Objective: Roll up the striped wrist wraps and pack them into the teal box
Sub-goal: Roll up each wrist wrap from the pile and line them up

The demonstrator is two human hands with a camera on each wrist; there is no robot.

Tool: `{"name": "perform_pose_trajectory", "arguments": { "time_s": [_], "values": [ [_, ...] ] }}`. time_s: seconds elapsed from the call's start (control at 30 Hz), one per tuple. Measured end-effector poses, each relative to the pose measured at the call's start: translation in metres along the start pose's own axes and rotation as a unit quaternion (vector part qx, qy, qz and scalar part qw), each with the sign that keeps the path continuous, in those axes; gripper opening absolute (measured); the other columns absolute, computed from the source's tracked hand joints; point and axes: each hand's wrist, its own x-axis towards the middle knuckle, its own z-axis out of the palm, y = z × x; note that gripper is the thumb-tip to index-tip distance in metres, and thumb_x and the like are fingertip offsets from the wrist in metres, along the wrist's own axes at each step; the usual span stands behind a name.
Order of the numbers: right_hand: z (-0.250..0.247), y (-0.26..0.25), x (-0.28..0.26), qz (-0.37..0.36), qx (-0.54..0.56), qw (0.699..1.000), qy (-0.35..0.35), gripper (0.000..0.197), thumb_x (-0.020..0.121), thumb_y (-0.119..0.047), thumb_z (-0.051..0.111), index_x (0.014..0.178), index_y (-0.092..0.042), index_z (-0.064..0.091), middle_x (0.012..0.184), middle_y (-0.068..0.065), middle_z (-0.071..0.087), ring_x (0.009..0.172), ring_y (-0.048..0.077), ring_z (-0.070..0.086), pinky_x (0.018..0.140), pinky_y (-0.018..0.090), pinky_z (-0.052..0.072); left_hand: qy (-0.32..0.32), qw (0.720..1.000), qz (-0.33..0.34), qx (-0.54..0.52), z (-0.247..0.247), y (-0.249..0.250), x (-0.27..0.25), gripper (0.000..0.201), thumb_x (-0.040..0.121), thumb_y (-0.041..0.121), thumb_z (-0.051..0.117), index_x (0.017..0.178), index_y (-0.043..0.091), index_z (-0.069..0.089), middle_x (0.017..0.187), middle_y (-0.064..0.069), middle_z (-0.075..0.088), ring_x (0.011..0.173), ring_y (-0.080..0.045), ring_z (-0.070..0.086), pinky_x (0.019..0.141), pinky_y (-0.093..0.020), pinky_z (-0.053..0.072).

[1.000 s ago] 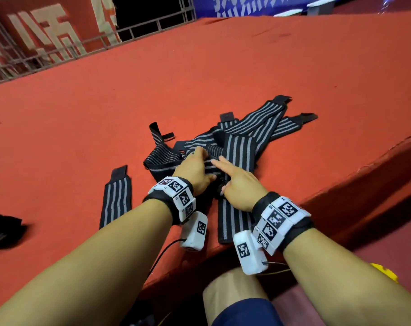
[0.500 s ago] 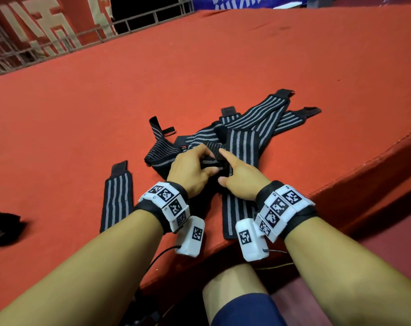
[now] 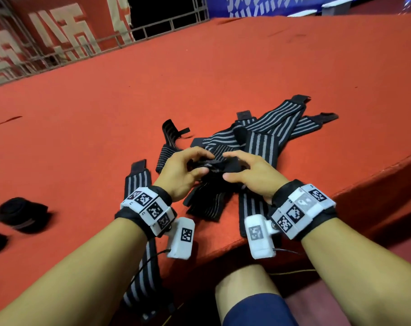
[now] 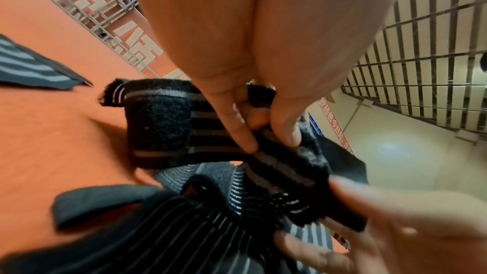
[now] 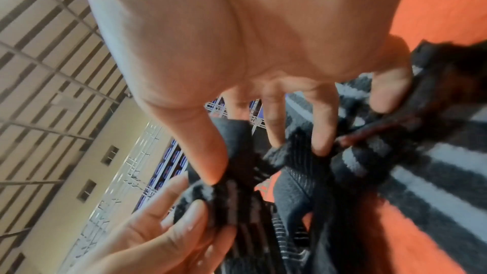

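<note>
**Both hands pinching one wrist wrap above the pile**

The left hand point(image 3: 183, 171) is curling its thumb and fingers around the black end of a striped wrist wrap point(image 3: 219, 164), pinching it just above the red carpeted platform point(image 3: 223, 74). In the left wrist view, the fingertips point(image 4: 286, 132) are pressing into the fuzzy fastener patch of that wrap. The right hand point(image 3: 251, 175) is gripping the same wrap from the 3 o'clock side, thumb underneath and forefinger lying along the top; the right wrist view is showing its thumb and fingers pinching the fabric. The rest of the wrap is hanging down from the hands toward 6 o'clock, onto the platform's near edge.

At 12 to 2 o'clock from the hands, the pile of unrolled wraps point(image 3: 277, 128) is fanning out, strips overlapping. One flat wrap point(image 3: 138, 184) is lying at 9 o'clock beside the left wrist, its lower part running under the forearm and over the edge. Far out at 9 o'clock, a rolled wrap point(image 3: 21, 214) is sitting on the carpet, with another dark item cut off by the frame edge beside it.

No teal box is appearing in any view, so what it contains cannot be told.
</note>
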Motion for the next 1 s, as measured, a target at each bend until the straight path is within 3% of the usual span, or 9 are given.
{"name": "perform_pose_trajectory", "arguments": {
  "time_s": [0.07, 0.2, 0.33, 0.4, 0.47, 0.6, 0.77, 0.87, 1.0],
  "values": [
    [0.005, -0.001, -0.006, -0.033, 0.01, 0.999, 0.007, 0.014, 0.086, -0.022, 0.075, 0.1, -0.019, 0.076, 0.099, 0.008, 0.075, 0.094, 0.019, 0.071, 0.091, 0.043, 0.057, -0.002, 0.999, 0.015, 0.032, 0.001, 0.002, -0.004, 0.039, 0.084, 0.01, 0.07, 0.116, 0.033, 0.066, 0.084, 0.02, 0.058, 0.086, -0.016, 0.062, 0.088, -0.049, 0.057],
    [0.006, -0.005, -0.014, -0.041, 0.034, 0.998, -0.024, 0.038, 0.09, -0.039, 0.071, 0.09, -0.001, 0.074, 0.099, 0.024, 0.072, 0.095, 0.028, 0.072, 0.099, 0.056, 0.052, -0.004, 1.0, -0.004, 0.017, 0.0, 0.001, -0.011, 0.037, 0.075, 0.02, 0.071, 0.101, 0.041, 0.055, 0.077, 0.013, 0.052, 0.084, -0.04, 0.063, 0.083, -0.062, 0.053],
    [0.003, -0.018, -0.012, -0.001, 0.025, 1.0, -0.013, 0.051, 0.092, -0.059, 0.06, 0.088, -0.013, 0.081, 0.095, 0.007, 0.077, 0.097, 0.017, 0.071, 0.101, 0.042, 0.052, 0.006, 0.999, 0.006, 0.047, -0.001, 0.001, -0.017, 0.029, 0.077, 0.014, 0.076, 0.083, 0.03, 0.053, 0.077, 0.012, 0.062, 0.074, -0.019, 0.06, 0.082, -0.053, 0.055],
    [0.009, -0.018, -0.011, -0.026, -0.019, 0.999, -0.028, 0.041, 0.086, -0.052, 0.072, 0.087, -0.012, 0.08, 0.09, 0.013, 0.076, 0.087, 0.019, 0.071, 0.096, 0.049, 0.054, 0.014, 0.999, 0.002, 0.033, -0.001, 0.0, -0.017, 0.031, 0.081, 0.004, 0.077, 0.074, 0.025, 0.055, 0.083, 0.007, 0.069, 0.08, -0.017, 0.066, 0.085, -0.05, 0.057],
    [0.014, -0.015, -0.011, -0.04, -0.065, 0.997, -0.019, 0.034, 0.072, -0.049, 0.084, 0.086, -0.019, 0.08, 0.086, 0.004, 0.076, 0.089, 0.019, 0.072, 0.094, 0.046, 0.055, 0.012, 1.0, -0.008, 0.015, 0.0, 0.0, -0.018, 0.034, 0.082, -0.004, 0.076, 0.071, 0.021, 0.056, 0.09, 0.007, 0.074, 0.088, -0.008, 0.07, 0.089, -0.038, 0.058],
    [0.02, -0.013, -0.011, -0.038, -0.091, 0.994, 0.05, 0.017, 0.083, -0.037, 0.079, 0.073, -0.023, 0.079, 0.075, -0.002, 0.074, 0.082, 0.018, 0.07, 0.081, 0.038, 0.057, -0.004, 1.0, -0.005, 0.014, 0.002, -0.005, -0.021, 0.034, 0.084, -0.002, 0.075, 0.072, 0.022, 0.055, 0.095, 0.004, 0.076, 0.098, -0.01, 0.072, 0.093, -0.034, 0.056],
    [0.02, -0.011, -0.003, -0.019, -0.11, 0.979, 0.171, 0.035, 0.094, -0.027, 0.065, 0.061, -0.018, 0.065, 0.073, 0.004, 0.066, 0.086, 0.034, 0.064, 0.082, 0.037, 0.052, -0.003, 1.0, 0.002, 0.024, -0.001, -0.006, -0.024, 0.036, 0.087, -0.004, 0.07, 0.072, 0.023, 0.051, 0.088, 0.007, 0.075, 0.092, -0.016, 0.072, 0.087, -0.035, 0.057],
    [0.006, -0.009, 0.002, 0.001, -0.073, 0.958, 0.278, 0.04, 0.098, -0.027, 0.058, 0.064, -0.006, 0.059, 0.066, 0.009, 0.055, 0.08, 0.04, 0.06, 0.075, 0.04, 0.05, 0.039, 0.999, -0.016, 0.016, -0.016, -0.006, -0.028, 0.034, 0.089, -0.005, 0.066, 0.075, 0.02, 0.048, 0.085, 0.002, 0.07, 0.08, -0.012, 0.066, 0.08, -0.035, 0.054],
    [0.005, -0.006, 0.003, 0.016, -0.023, 0.942, 0.334, 0.037, 0.097, -0.031, 0.06, 0.065, -0.012, 0.055, 0.061, 0.0, 0.05, 0.077, 0.034, 0.056, 0.072, 0.036, 0.047, 0.104, 0.993, -0.032, -0.038, -0.031, -0.011, -0.03, 0.034, 0.091, -0.001, 0.062, 0.078, 0.024, 0.043, 0.077, 0.006, 0.056, 0.07, -0.011, 0.05, 0.067, -0.032, 0.043]
  ]
}}
